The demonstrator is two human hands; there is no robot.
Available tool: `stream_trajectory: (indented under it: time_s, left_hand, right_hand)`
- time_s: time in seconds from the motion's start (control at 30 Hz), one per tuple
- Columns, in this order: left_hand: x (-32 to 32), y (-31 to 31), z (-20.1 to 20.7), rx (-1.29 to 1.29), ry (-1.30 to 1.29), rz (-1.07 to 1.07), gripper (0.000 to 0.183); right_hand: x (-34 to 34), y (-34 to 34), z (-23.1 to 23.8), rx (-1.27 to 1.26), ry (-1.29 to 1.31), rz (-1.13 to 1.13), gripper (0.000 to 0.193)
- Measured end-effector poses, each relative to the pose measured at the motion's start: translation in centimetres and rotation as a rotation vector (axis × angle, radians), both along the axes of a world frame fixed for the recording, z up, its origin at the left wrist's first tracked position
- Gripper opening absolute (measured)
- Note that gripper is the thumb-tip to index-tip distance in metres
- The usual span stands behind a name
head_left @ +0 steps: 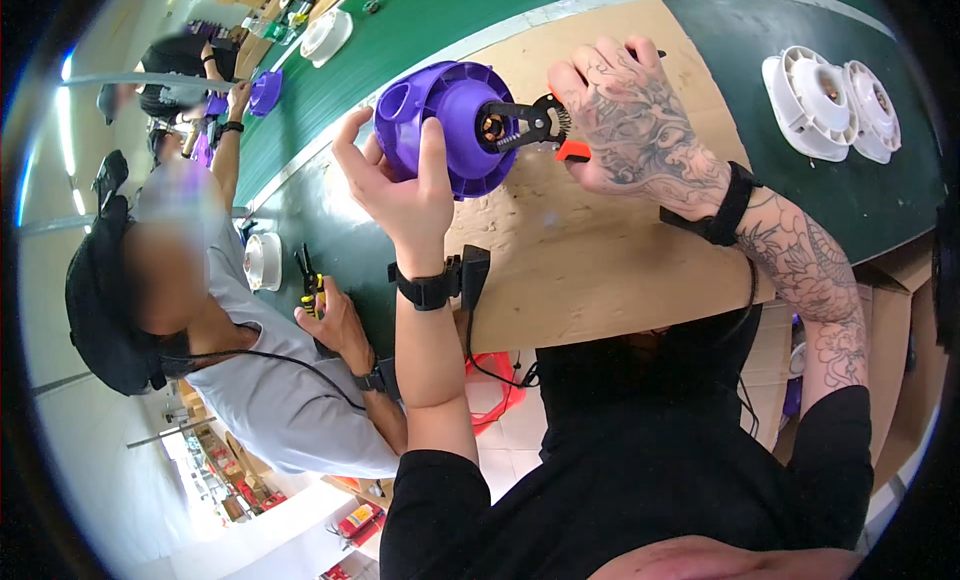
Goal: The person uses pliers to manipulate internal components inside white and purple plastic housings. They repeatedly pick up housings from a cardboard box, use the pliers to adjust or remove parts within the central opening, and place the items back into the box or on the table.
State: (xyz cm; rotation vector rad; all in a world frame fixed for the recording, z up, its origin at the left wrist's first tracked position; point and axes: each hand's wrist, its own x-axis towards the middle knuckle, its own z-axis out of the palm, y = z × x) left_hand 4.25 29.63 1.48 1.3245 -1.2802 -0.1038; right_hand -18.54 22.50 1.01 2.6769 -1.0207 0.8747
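My left hand (410, 185) is closed round the lower side of a round purple plastic housing (462, 105), holding it tilted above the cardboard. Its ribbed rim and hollow middle face right, toward my other hand. My right hand (630, 120) grips pliers (535, 125) with black metal jaws, a spring and orange-and-black handles. The jaws reach into the middle of the housing, beside a small copper-coloured part (493, 128). Whether they pinch that part, I cannot tell. Both wrists wear black straps.
A cardboard sheet (600, 270) covers the bench before me. White round housings (815, 100) stand at the right. On the left, a co-worker's hand (340, 325) holds yellow-and-black pliers (312, 290) near another white housing (263, 262). A green belt (420, 30) runs along the far side.
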Motion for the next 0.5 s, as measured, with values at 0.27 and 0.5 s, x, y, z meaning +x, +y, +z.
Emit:
stream_trajectory:
  time_s: [0.27,0.5]
  left_hand:
    - [-0.4,0.0,-0.2,-0.046,-0.256,0.080,0.058]
    - [-0.5,-0.7,-0.7,-0.242,-0.422,0.200,0.060]
  right_hand:
    - [-0.1,0.6,-0.3,0.175,0.042,-0.014,0.048]
    - [-0.1,0.0,2.2,1.205,-0.099,0.069,0.042]
